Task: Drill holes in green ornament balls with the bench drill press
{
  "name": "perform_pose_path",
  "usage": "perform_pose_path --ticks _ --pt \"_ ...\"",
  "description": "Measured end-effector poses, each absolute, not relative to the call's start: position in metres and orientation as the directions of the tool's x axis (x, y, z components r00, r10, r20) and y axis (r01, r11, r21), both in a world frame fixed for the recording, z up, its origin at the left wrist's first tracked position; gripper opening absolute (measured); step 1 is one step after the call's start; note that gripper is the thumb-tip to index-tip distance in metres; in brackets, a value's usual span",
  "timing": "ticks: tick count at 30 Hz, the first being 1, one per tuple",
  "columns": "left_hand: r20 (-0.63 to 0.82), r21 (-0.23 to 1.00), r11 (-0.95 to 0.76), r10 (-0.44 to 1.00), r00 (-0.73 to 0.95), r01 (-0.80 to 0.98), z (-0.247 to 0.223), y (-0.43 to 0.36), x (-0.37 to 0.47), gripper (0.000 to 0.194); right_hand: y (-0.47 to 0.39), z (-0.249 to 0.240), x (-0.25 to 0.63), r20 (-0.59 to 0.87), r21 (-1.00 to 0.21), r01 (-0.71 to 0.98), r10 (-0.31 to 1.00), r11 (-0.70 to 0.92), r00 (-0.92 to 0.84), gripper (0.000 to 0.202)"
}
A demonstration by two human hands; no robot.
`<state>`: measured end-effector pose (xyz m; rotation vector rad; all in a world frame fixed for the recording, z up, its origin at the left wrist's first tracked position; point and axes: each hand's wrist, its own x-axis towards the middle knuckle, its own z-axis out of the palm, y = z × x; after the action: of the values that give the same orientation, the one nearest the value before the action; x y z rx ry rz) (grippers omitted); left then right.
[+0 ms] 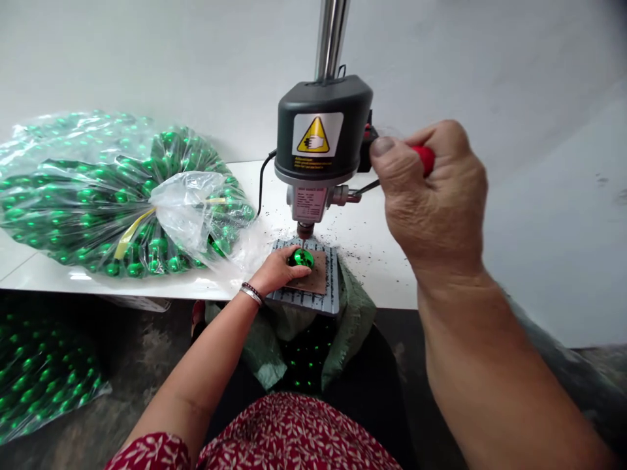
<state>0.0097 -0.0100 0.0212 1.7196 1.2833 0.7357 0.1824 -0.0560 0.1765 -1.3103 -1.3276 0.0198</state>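
Green ball pinched by left grip, right grip clasping red knob; slack pinch might let bit skid.

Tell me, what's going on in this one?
A person is working at a drill press. Their left hand holds a shiny green ball on a brown board, right under the drill bit; whether the bit touches it is too small to tell. Their right hand grips the red knob of the press's lever. A clear bag full of similar balls lies on the white table to the left.
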Motion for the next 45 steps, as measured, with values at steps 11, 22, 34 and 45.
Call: perform_pose_path --ticks 11,22,34,45 --pt "-0.021 0.897 -0.111 0.956 0.292 0.427 0.015 -0.008 0.009 0.055 -0.074 0.156 0.179 0.778 -0.540 0.759 0.560 0.364 0.285 0.019" --pt "0.006 0.868 -0.162 0.949 0.316 0.469 0.016 -0.009 0.010 0.048 -0.077 0.145 0.178 0.807 -0.482 0.817 0.524 0.316 0.274 0.016" --pt "0.008 0.873 -0.162 0.948 0.318 0.461 0.009 -0.008 0.009 0.050 -0.077 0.110 0.178 0.917 -0.313 0.856 0.364 0.411 0.160 0.011" --pt "-0.001 0.876 -0.159 0.943 0.332 0.456 0.015 -0.010 0.010 0.041 -0.072 0.078 0.179 0.954 -0.237 0.866 0.273 0.441 0.122 0.007"
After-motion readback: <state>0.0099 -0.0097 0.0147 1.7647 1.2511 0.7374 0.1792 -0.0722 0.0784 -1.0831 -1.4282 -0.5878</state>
